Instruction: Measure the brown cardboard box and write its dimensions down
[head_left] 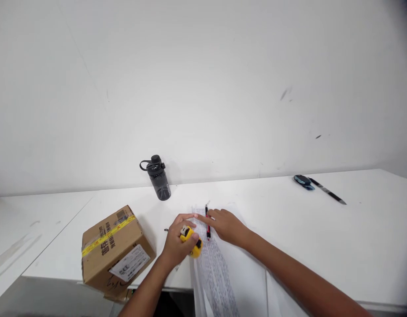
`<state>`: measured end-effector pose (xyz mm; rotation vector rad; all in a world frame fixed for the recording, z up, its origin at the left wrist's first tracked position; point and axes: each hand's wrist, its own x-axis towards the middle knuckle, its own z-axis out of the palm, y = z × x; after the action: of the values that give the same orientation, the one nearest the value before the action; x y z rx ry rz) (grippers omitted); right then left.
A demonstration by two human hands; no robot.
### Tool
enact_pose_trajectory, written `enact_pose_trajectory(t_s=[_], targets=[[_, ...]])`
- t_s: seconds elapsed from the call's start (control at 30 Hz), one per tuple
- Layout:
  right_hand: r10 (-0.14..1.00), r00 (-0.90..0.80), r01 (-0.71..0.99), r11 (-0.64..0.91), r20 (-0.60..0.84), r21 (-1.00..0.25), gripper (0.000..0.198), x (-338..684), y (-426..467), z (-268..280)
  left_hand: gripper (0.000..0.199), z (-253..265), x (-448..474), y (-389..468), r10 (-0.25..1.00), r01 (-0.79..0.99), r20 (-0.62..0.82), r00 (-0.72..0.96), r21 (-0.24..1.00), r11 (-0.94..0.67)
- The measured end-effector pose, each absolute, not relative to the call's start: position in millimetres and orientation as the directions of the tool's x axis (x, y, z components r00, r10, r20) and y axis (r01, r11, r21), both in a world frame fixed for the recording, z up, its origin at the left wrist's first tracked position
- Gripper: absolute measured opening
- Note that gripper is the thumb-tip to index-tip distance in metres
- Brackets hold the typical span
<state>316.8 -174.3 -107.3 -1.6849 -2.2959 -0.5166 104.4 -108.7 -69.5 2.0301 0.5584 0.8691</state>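
Observation:
My left hand point(179, 241) is closed round a yellow and black tape measure point(196, 249), the thumb on its near side and the index finger stretched to the right. My right hand point(226, 224) lies palm down, its index finger pointing left until the tip meets my left fingertip. A red and black pen point(208, 231) passes beneath the right fingers; whether they grip it is hard to tell. Under both hands runs a long strip of white lace-like fabric with a grey-blue pattern point(220, 277), which hangs toward the front edge.
A taped cardboard box point(107, 246) sits to the left, near the table's front edge. Behind my hands a dark water bottle point(160, 182) stands by the wall. Far right on the white table point(322, 237) lie a dark blue object point(301, 180) and a black and silver pen-shaped item point(327, 191).

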Motion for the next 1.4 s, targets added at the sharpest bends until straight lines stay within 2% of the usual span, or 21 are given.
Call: enact_pose_trajectory(t_s=[0.07,0.2,0.43,0.53,0.57,0.67,0.7,0.77,0.87,0.93,0.97,1.03,1.1,1.17,1.2,1.27,1.33,1.4], targets=[[0.894,-0.269,0.962,0.234,0.357,0.14,0.078,332,-164,-111,0.026,-73,120,-95,0.629,0.081,0.398,0.667,0.801,-0.593],[0.92,-0.244,0.97,0.227,0.306,0.091,0.084,345,-158,-117,0.014,-85,137,-81,0.611,0.085,0.375,0.697,0.803,-0.59],[0.938,-0.216,0.975,0.224,0.271,0.001,0.075,347,-157,-131,0.015,-105,134,-70,0.587,0.091,0.413,0.696,0.76,-0.643],[0.926,-0.198,0.937,0.275,0.321,-0.215,0.063,342,-163,-129,0.029,-112,134,-73,0.581,0.043,0.495,0.646,0.737,-0.675],[0.919,-0.196,0.897,0.309,0.342,-0.316,0.067,337,-167,-127,0.035,-112,134,-77,0.59,0.018,0.538,0.601,0.73,-0.684],[0.91,-0.17,0.714,0.378,0.377,-0.59,0.098,311,-180,-118,0.056,-104,133,-102,0.628,-0.057,0.64,0.443,0.719,-0.692],[0.912,-0.145,0.648,0.38,0.383,-0.66,0.1,301,-185,-114,0.062,-98,131,-113,0.625,-0.075,0.647,0.437,0.718,-0.692],[0.912,-0.094,0.522,0.388,0.4,-0.76,0.084,285,-196,-106,0.073,-82,121,-134,0.586,-0.07,0.645,0.49,0.699,-0.712],[0.913,-0.109,0.422,0.4,0.392,-0.813,0.058,274,-212,-92,0.082,-55,90,-156,0.481,0.031,0.639,0.6,0.582,-0.812],[0.916,-0.122,0.407,0.398,0.383,-0.822,0.052,272,-223,-84,0.098,-35,60,-160,0.412,0.17,0.605,0.681,0.417,-0.893],[0.921,-0.111,0.399,0.386,0.374,-0.832,0.05,271,-227,-81,0.104,-26,43,-157,0.42,0.293,0.548,0.723,0.308,-0.905],[0.945,-0.045,0.341,0.318,0.323,-0.885,0.049,263,-236,-74,0.102,-9,10,-145,0.626,0.642,0.436,0.647,0.133,-0.755],[0.976,0.032,0.184,0.206,0.215,-0.961,0.051,251,-241,-68,0.102,2,-23,-128,0.793,0.837,0.357,0.493,0.054,-0.545],[0.994,0.045,-0.041,0.1,0.098,-0.994,0.057,237,-241,-62,0.097,6,-58,-116,0.862,0.875,0.228,0.454,0.069,-0.479],[0.998,0.024,-0.142,0.063,0.06,-0.988,0.06,231,-240,-59,0.092,4,-74,-113,0.862,0.871,0.231,0.452,0.094,-0.482],[0.999,-0.019,-0.264,0.03,0.036,-0.964,0.062,221,-233,-50,0.088,-10,-104,-116,0.85,0.853,0.337,0.405,0.196,-0.484],[0.998,-0.05,-0.27,0.033,0.048,-0.962,0.06,213,-221,-42,0.087,-37,-122,-123,0.841,0.777,0.448,0.304,0.394,-0.49],[0.994,-0.092,-0.206,0.044,0.064,-0.978,0.056,205,-206,-34,0.086,-74,-126,-129,0.851,0.585,0.499,0.164,0.645,-0.491]])
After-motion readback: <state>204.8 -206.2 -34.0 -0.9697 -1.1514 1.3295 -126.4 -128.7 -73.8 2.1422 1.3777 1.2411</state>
